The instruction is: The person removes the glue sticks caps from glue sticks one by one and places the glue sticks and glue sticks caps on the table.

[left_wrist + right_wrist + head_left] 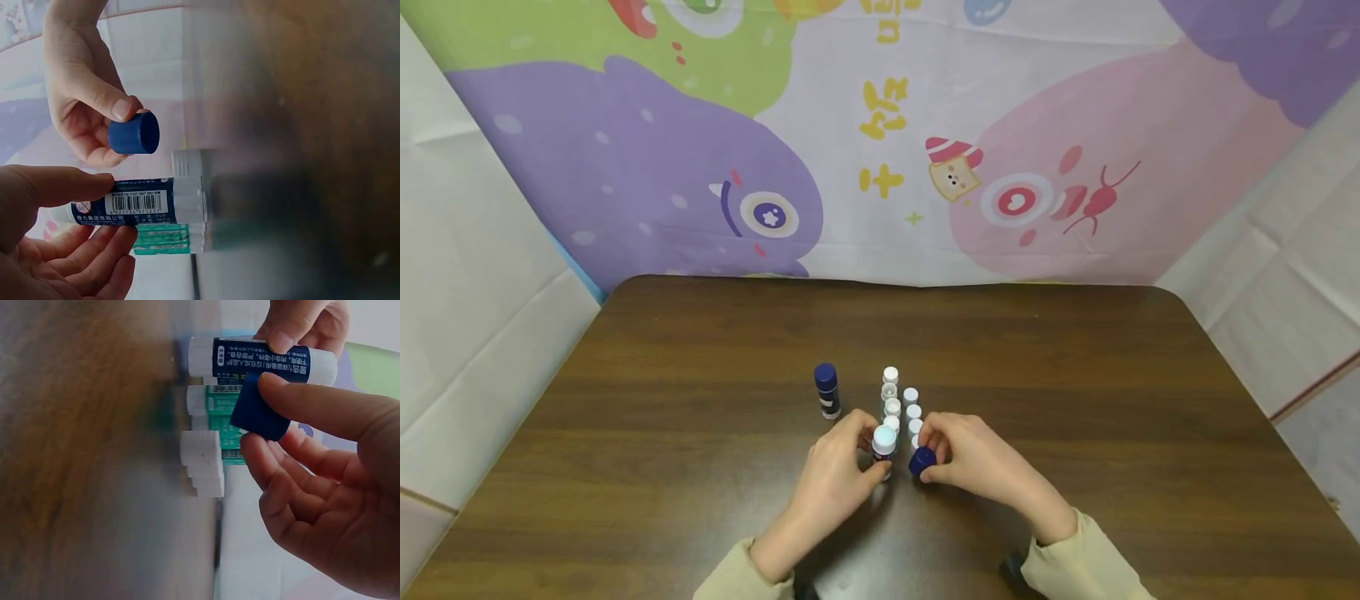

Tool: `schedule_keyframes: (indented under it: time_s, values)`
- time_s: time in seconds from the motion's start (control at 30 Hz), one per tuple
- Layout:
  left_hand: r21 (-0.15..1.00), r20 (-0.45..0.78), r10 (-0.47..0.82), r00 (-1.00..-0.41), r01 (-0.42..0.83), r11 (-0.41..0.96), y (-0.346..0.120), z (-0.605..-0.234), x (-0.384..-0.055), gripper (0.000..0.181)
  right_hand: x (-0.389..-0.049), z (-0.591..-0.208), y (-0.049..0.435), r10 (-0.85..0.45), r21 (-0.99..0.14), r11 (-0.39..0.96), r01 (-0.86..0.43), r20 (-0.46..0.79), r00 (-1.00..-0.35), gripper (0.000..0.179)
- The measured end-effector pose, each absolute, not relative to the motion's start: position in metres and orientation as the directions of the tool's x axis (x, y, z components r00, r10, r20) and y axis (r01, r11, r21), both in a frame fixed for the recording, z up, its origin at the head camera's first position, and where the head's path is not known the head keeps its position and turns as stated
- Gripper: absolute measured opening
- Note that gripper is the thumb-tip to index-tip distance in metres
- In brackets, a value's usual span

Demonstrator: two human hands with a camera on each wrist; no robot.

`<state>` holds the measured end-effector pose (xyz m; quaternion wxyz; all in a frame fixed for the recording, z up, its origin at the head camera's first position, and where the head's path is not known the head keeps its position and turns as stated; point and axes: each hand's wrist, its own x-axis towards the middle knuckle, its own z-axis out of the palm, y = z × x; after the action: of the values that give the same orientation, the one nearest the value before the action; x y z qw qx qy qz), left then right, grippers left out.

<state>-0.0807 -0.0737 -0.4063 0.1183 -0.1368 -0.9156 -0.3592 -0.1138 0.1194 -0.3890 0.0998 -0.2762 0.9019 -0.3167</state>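
Note:
My left hand (829,468) grips a navy-labelled glue stick (134,203) between thumb and fingers. It stands upright and uncapped, its white top (883,438) facing up. To its right, my right hand (976,458) pinches a dark blue ridged cap (922,461), apart from the glue stick. The cap's hollow end (149,132) shows in the left wrist view. Just beyond the held stick runs a line of uncapped green-labelled glue sticks (226,405). A row of white caps (913,412) stands beside them, its near end close to my right fingertips.
Left of the row stands another navy glue stick (827,400) with its blue cap on. Everything rests on a brown wooden table (1045,358). A cartoon-printed cloth (887,233) hangs behind the table's far edge, with white panels (482,333) at the sides.

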Motion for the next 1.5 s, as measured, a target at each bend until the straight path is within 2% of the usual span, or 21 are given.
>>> schedule_keyframes:
  time_s: [0.27, 0.5, 0.83, 1.5]
  values:
    - [0.628, 0.327, 0.183, -0.927, 0.358, 0.691, -0.072, -0.411, -0.083, 0.039, -0.111, -0.396, 0.118, -0.567, -0.559, 0.674, -0.484, 0.030, -0.823, 0.033]
    - [0.639, 0.298, 0.196, -0.934, 0.348, 0.686, -0.070, -0.411, -0.084, 0.038, -0.109, -0.402, 0.115, -0.498, -0.582, 0.692, -0.427, 0.042, -0.866, 0.044]
    - [0.661, 0.284, 0.201, -0.938, 0.343, 0.667, -0.068, -0.411, -0.084, 0.039, -0.109, -0.407, 0.109, -0.331, -0.633, 0.731, -0.255, -0.001, -0.944, 0.048]
    - [0.634, 0.268, 0.192, -0.944, 0.323, 0.703, -0.068, -0.410, -0.086, 0.037, -0.112, -0.410, 0.104, -0.291, -0.642, 0.743, -0.186, -0.060, -0.955, 0.047]
